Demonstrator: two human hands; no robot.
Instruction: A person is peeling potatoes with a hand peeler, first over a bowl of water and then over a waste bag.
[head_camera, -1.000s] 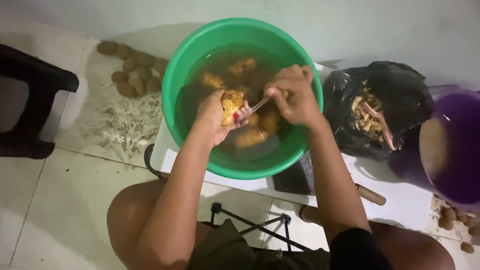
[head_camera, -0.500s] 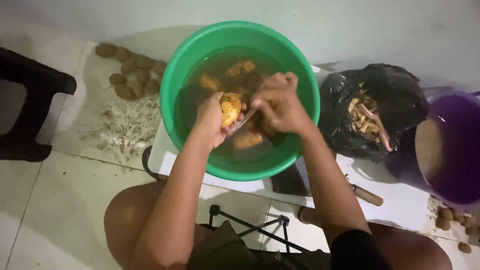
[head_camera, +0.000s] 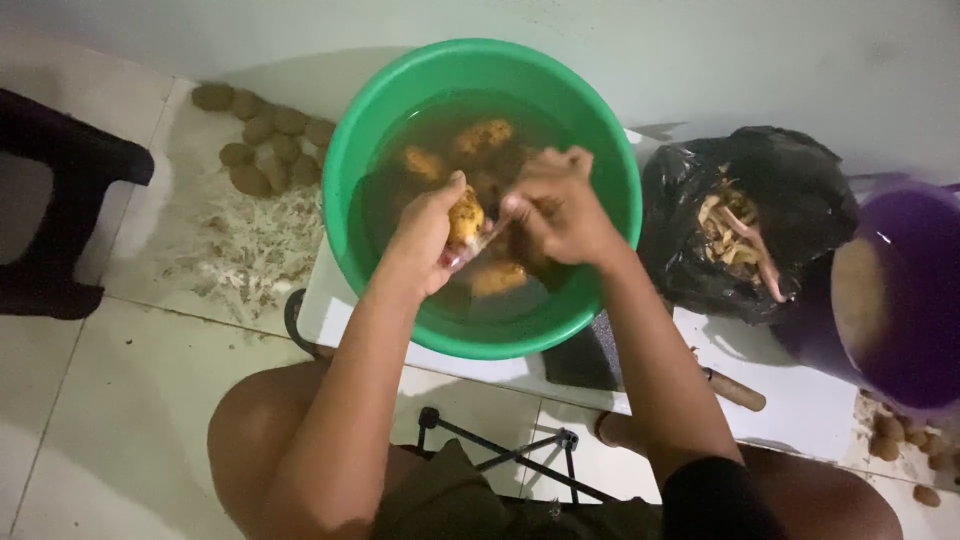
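My left hand (head_camera: 425, 236) grips a yellow, partly peeled potato (head_camera: 464, 217) over a green basin (head_camera: 392, 92) of murky water. My right hand (head_camera: 560, 206) is closed on a thin metal peeler (head_camera: 484, 240) whose tip rests against the potato's lower side. Several peeled potatoes (head_camera: 482, 135) float or lie in the water under and behind both hands. The basin stands on a white board (head_camera: 790, 400) in front of my knees.
A pile of brown unpeeled potatoes (head_camera: 262, 132) and pale peel shavings (head_camera: 250, 245) lie on the floor at left. A black bag (head_camera: 745, 215) holding peels sits right of the basin, a purple bucket (head_camera: 905, 300) beyond it. A dark stool (head_camera: 60, 190) stands far left; a wooden handle (head_camera: 735, 389) lies on the board.
My left hand has turned the potato, so less of its yellow face shows. My right hand has moved left and down toward the potato with the peeler.
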